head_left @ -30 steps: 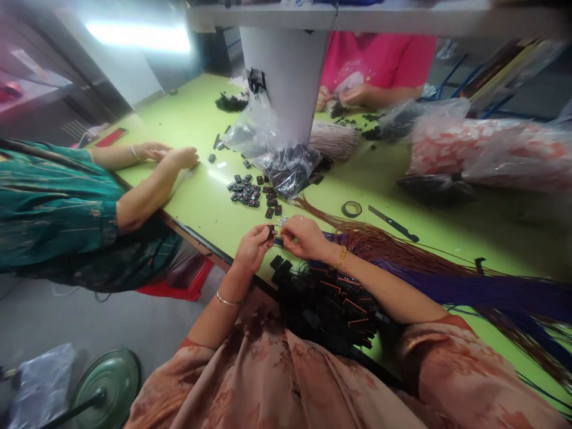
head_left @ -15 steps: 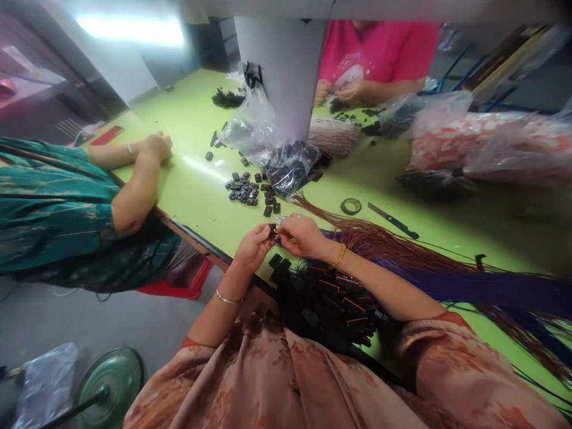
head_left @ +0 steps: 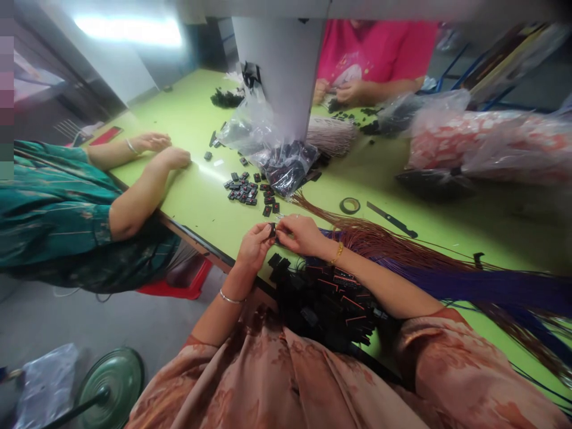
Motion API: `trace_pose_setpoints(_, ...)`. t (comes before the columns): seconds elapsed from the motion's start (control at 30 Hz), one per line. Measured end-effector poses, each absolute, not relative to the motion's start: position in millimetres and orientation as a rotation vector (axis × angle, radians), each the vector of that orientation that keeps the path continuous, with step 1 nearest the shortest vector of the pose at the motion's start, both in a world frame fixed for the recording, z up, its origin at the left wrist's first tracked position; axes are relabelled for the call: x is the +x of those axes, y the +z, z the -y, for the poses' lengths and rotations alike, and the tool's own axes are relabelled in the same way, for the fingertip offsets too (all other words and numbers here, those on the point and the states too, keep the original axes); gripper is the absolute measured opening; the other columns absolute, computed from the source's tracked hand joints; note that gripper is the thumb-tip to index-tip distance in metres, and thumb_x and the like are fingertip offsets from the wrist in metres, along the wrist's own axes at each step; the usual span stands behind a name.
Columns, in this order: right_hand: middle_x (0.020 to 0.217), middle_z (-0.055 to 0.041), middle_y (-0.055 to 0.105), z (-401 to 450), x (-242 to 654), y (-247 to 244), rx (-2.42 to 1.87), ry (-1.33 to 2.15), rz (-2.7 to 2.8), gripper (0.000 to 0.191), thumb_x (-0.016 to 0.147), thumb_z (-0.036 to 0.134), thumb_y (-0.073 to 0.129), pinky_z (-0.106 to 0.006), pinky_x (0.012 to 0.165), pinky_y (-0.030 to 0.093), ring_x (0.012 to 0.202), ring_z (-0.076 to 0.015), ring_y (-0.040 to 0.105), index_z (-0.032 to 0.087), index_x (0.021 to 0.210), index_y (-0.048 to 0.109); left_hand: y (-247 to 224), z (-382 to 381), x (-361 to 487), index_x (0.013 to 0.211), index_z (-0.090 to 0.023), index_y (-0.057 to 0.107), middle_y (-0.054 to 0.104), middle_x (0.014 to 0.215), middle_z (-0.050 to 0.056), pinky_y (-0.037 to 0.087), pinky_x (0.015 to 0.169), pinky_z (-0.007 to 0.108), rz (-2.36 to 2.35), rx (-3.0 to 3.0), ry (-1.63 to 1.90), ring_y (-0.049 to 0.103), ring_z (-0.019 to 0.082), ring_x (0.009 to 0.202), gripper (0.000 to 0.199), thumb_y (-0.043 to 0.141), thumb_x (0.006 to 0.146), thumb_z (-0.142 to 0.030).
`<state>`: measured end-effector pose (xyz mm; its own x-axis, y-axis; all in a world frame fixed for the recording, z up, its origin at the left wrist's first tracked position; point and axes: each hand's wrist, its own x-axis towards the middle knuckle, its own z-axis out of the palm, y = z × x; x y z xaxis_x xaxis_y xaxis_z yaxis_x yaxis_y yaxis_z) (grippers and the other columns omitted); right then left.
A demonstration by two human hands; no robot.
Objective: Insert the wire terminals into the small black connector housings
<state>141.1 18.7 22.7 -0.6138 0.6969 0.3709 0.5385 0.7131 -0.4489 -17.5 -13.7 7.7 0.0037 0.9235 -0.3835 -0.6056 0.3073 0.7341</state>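
Note:
My left hand [head_left: 252, 246] is closed in a pinch on a small black plastic connector housing [head_left: 272, 230]. My right hand [head_left: 304, 235] meets it from the right, its fingers pinched on thin wires; pale metal tips show beyond the fingers. Exactly where wire and housing touch is hidden. Just beyond my hands lie loose black housings [head_left: 243, 192] with red marks. Brown wires [head_left: 370, 238] and blue wires [head_left: 473, 285] run rightward from beside my right hand. Below my wrists is a heap of dark connector parts [head_left: 326, 292] with some orange strips.
On the green table [head_left: 196, 196] lie a tape roll [head_left: 350, 205] and a dark blade-shaped tool [head_left: 393, 220]. A grey post [head_left: 281, 77] rises behind a clear bag of black parts [head_left: 290, 164]. A person in green [head_left: 58, 202] sits left; another in pink [head_left: 379, 56] works opposite.
My hands stay together at the housing, with only slight finger movement. The person at left has unclasped their hands, and one forearm now reaches farther right on the table.

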Motion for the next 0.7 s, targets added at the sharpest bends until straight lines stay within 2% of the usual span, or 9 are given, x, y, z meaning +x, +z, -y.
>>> trace_pose_setpoints(0.3, 0.069, -0.0028, 0.061, -18.4, 141.4, 25.0, -0.96, 0.558, 2.359, 0.009, 0.081, 0.023, 0.051, -0.026, 0.061, 0.029, 0.065, -0.0144, 0.048, 0.018, 0.077, 0.058, 9.5, 15.8, -18.2, 0.082, -0.011, 0.062, 0.066, 0.074, 0.001, 0.046, 0.059, 0.019, -1.039, 0.451, 1.293, 0.061, 0.007, 0.063, 0.029, 0.081, 0.062, -0.019)
trace_pose_setpoints(0.5, 0.065, -0.0028, 0.059, -17.2, 139.2, 22.6, -1.0, 0.53, 2.4, 0.013, 0.079, 0.023, 0.052, -0.026, 0.059, 0.027, 0.06, -0.0135, 0.045, 0.017, 0.069, 0.056, 9.4, 20.8, -8.9, 0.082, -0.013, 0.061, 0.065, 0.067, -0.001, 0.046, 0.059, 0.019, -1.09, 0.536, 1.307, 0.058, 0.007, 0.058, 0.037, 0.084, 0.056, -0.024)
trace_pose_setpoints(0.6, 0.07, -0.0026, 0.061, -21.7, 145.0, 28.5, -1.067, 0.603, 2.374, 0.017, 0.085, 0.025, 0.047, -0.025, 0.06, 0.03, 0.062, -0.0132, 0.048, 0.017, 0.076, 0.059, 10.9, 21.2, -13.3, 0.084, -0.013, 0.062, 0.066, 0.07, 0.0, 0.047, 0.059, 0.019, -1.09, 0.586, 1.264, 0.059, 0.007, 0.06, 0.037, 0.083, 0.056, -0.026)
trace_pose_setpoints(0.7, 0.081, -0.005, 0.065, -31.6, 155.6, 33.1, -1.348, 0.55, 2.314, 0.021, 0.09, 0.027, 0.043, -0.025, 0.064, 0.033, 0.071, -0.0148, 0.053, 0.017, 0.086, 0.061, 12.0, 19.8, -23.3, 0.088, -0.013, 0.063, 0.068, 0.075, 0.002, 0.048, 0.062, 0.02, -1.097, 0.612, 1.213, 0.062, 0.009, 0.068, 0.036, 0.081, 0.058, -0.025)
